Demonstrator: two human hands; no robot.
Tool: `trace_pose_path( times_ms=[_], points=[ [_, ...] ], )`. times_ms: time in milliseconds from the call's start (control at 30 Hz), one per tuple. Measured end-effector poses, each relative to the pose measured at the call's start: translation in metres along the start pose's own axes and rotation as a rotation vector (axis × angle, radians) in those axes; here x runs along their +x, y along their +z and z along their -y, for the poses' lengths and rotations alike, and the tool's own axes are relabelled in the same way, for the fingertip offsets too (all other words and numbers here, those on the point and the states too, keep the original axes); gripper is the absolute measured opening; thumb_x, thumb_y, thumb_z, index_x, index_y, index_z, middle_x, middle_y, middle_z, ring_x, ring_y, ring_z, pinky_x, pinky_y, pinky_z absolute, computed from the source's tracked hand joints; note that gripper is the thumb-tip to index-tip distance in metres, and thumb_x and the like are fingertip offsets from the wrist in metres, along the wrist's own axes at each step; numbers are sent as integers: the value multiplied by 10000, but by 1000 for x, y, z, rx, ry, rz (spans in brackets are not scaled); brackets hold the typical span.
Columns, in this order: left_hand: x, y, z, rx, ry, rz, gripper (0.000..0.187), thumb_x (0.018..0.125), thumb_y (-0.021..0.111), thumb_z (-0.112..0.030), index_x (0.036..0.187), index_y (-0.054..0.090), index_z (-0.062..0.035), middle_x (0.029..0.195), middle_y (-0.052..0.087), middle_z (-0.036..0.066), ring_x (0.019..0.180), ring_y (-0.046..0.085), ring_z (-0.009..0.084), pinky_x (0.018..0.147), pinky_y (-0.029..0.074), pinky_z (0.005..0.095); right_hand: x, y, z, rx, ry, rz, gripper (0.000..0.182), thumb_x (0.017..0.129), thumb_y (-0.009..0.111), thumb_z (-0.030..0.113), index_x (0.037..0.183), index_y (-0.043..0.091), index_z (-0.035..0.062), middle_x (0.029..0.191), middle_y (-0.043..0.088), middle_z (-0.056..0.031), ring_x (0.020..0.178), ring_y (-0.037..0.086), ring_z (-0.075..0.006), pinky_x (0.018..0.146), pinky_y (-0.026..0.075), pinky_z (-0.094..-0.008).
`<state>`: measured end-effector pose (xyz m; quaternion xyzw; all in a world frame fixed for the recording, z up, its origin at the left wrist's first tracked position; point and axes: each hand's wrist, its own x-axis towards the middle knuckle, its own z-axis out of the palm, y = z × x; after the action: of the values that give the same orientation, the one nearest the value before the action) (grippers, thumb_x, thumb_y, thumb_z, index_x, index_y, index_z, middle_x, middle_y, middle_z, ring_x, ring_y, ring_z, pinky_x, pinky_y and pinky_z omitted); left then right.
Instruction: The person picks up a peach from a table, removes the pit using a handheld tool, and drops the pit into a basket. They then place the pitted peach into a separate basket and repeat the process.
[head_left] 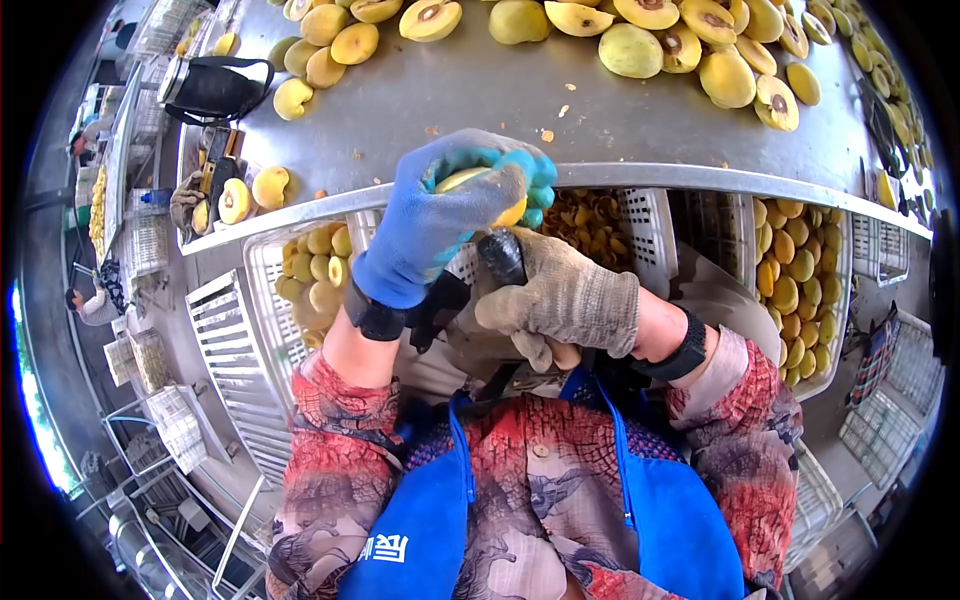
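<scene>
My left hand [450, 215], in a blue glove with teal fingertips, is closed round a yellow peach [462, 180]; only strips of the fruit show between the fingers. Just below it, my right hand [565, 295] in a worn grey-beige glove grips a tool with a black-wrapped handle [502, 257]. The tool's upper end meets the underside of the peach, and its working part is hidden. Both hands are in front of the metal table's near edge [560, 180]. Halved peaches [430, 20] with pits showing and whole peaches [630, 50] lie farther back on the table.
Crates of peaches stand under the table at left [262, 300] and right [840, 320]. Between them, a crate [650, 235] is beside cut peach pieces [580, 220]. A black-and-silver flask [215, 88] lies on the table's left. Other people are far left.
</scene>
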<state>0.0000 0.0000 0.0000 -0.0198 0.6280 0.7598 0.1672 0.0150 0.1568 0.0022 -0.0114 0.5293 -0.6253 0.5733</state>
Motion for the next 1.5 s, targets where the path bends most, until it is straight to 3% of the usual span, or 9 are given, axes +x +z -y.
trace_pose_path(
  times_ms=[167, 367, 467, 700, 767, 933, 1233, 1267, 1500],
  points=[
    [-1, -4, -1, -10, 46, 143, 382, 820, 664, -266, 1031, 587, 43, 946, 653, 182, 808, 658, 259, 749, 553, 366, -5, -4, -4, 201, -7, 153, 174, 753, 652, 147, 790, 531, 28, 526, 537, -57, 370, 529, -163, 295, 382, -262],
    [-5, 3, 1, -143, 42, 68, 207, 839, 657, -95, 993, 597, 31, 978, 637, 138, 830, 630, 175, 753, 540, 298, -11, 4, 6, 77, 88, -12, 203, 758, 663, 146, 837, 519, 26, 515, 531, -57, 368, 518, -143, 312, 394, -247],
    [-8, 8, 5, -63, 144, -45, 355, 860, 629, -252, 1045, 583, 48, 944, 653, 179, 798, 660, 235, 701, 567, 352, -9, 3, 5, 153, 44, 48, 204, 754, 671, 144, 833, 529, 21, 512, 537, -58, 363, 513, -135, 310, 383, -231],
    [-9, 10, 3, -151, 133, -42, 264, 870, 616, -178, 1022, 589, 37, 947, 650, 157, 803, 650, 204, 703, 563, 329, -6, -3, 0, 270, 51, 197, 251, 767, 667, 129, 899, 470, 47, 541, 507, -46, 389, 524, -162, 328, 433, -287],
    [-9, 8, -2, -215, 64, 4, 183, 838, 656, -79, 987, 601, 12, 940, 645, 115, 827, 633, 165, 731, 554, 310, -8, 5, 9, 134, 108, 80, 259, 769, 663, 130, 916, 467, 48, 542, 505, -46, 391, 524, -162, 334, 440, -290],
    [-2, 2, -2, 64, -17, 24, 190, 816, 693, -116, 941, 611, 0, 910, 637, 57, 808, 600, 98, 692, 520, 243, -8, 11, 11, 58, 101, -51, 243, 769, 639, 122, 927, 471, 46, 542, 499, -49, 399, 523, -159, 348, 456, -304],
    [-3, -1, -5, 24, -53, 173, 247, 820, 674, -142, 996, 609, 19, 948, 653, 144, 815, 652, 198, 721, 554, 322, -10, 0, -5, 343, 21, 268, 179, 733, 676, 99, 764, 517, 24, 463, 484, -60, 325, 453, -141, 281, 313, -252],
    [-4, 0, -5, -17, -37, 175, 245, 819, 674, -141, 994, 611, 18, 950, 653, 148, 817, 653, 201, 719, 555, 327, -11, 0, -5, 442, 28, 339, 135, 772, 617, 97, 740, 515, 14, 498, 516, -67, 335, 493, -142, 308, 388, -253],
    [-12, 8, -10, -178, 42, 117, 278, 836, 644, -212, 989, 620, 19, 921, 657, 159, 785, 661, 230, 696, 559, 355, -11, 1, -8, 681, 33, 525, 138, 791, 624, 103, 773, 510, 27, 481, 490, -68, 310, 444, -148, 302, 364, -263]
  ],
)
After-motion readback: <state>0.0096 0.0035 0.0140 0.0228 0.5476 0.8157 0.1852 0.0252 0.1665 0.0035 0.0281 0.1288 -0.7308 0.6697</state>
